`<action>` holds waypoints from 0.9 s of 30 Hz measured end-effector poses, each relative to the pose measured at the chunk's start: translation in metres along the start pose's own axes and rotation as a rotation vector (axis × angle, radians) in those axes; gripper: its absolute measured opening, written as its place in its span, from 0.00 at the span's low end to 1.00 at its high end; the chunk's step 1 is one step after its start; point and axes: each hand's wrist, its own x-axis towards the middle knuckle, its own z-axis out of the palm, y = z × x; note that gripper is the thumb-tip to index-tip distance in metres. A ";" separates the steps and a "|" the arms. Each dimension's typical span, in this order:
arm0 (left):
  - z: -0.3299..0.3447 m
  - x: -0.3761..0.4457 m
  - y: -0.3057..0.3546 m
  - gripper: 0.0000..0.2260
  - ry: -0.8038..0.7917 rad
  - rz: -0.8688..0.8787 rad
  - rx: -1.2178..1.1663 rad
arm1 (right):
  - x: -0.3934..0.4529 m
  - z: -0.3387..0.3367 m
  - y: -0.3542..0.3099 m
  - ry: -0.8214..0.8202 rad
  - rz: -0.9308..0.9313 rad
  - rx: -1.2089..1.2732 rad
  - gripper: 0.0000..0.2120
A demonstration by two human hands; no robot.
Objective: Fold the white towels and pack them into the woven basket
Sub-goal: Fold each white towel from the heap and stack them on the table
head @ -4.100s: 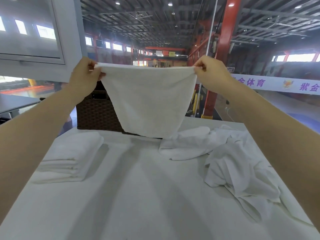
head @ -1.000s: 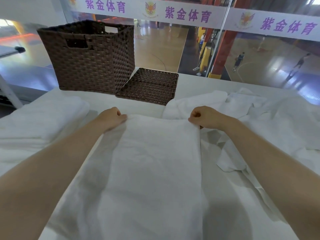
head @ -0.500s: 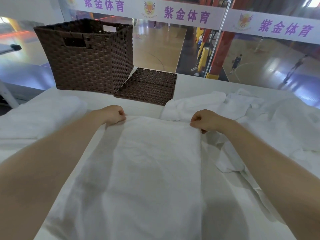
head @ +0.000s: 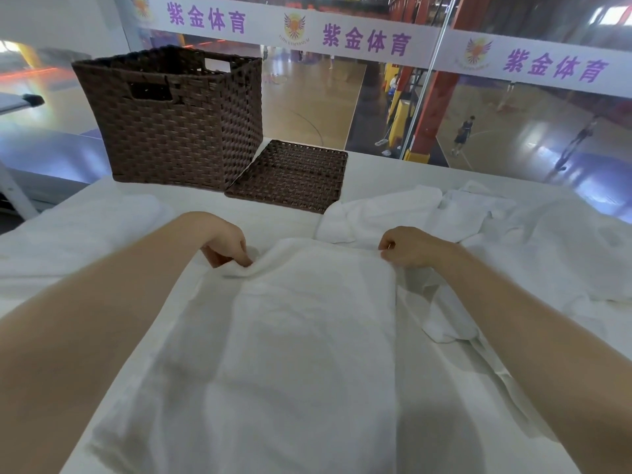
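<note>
From the head view, a white towel (head: pixel 307 336) lies flat on the surface (head: pixel 284 213), running from the hands back toward the person. The left hand (head: pixel 225 242) pinches its far left corner with curled fingers; the right hand (head: pixel 407 249) grips the far right corner. The cloth looks light, soft and limp, likely to sag and wrinkle, so the corners seem the best hold. The woven basket (head: pixel 171 118) stands beyond the left hand, with unfolded towels (head: pixel 496 230) beyond the right.
</note>
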 end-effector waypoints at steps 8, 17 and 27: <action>0.004 -0.004 -0.006 0.12 0.038 0.125 -0.274 | 0.000 0.000 0.005 0.055 -0.027 -0.034 0.06; -0.002 -0.013 -0.003 0.11 0.078 0.208 -0.382 | -0.005 -0.004 0.006 0.086 -0.035 -0.038 0.04; -0.021 -0.023 -0.017 0.11 0.662 0.371 -0.373 | -0.015 -0.026 0.010 0.164 -0.079 -0.088 0.11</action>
